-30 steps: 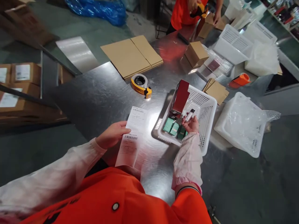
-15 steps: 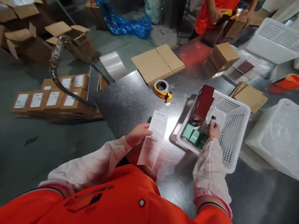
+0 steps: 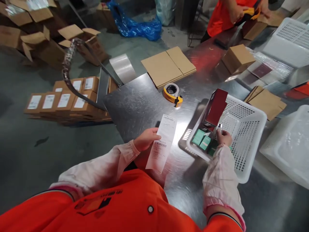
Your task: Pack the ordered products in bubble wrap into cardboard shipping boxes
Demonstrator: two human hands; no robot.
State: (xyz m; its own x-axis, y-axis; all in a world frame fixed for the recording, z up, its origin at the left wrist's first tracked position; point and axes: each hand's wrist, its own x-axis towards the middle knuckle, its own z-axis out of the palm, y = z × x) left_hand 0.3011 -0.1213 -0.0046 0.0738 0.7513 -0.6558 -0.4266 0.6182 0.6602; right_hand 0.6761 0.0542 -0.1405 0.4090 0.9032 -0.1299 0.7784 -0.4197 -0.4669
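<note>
My left hand [image 3: 146,138] pinches the edge of a long printed paper slip [image 3: 163,141] with barcodes, held above the metal table [image 3: 130,106]. Inside the white perforated basket [image 3: 258,129], my right hand [image 3: 224,138] has its fingers closed on a small clear bottle [image 3: 219,128] with a shiny top. Dark red boxes [image 3: 215,108] stand at the basket's left side. Below them lie small green boxes [image 3: 198,137], the rightmost partly hidden by my right hand and sleeve.
A yellow tape dispenser [image 3: 173,95] and flat cardboard [image 3: 166,66] lie beyond the slip. White bins [image 3: 289,145] stand at right. Labelled cartons [image 3: 64,100] are stacked at left. Across the table, a person's hands [image 3: 238,13] hold a yellow tool at a box.
The view has shifted, moving the scene slightly right in the picture. My right hand now shows the small bottle upright at its fingertips. My left hand still holds the slip.
</note>
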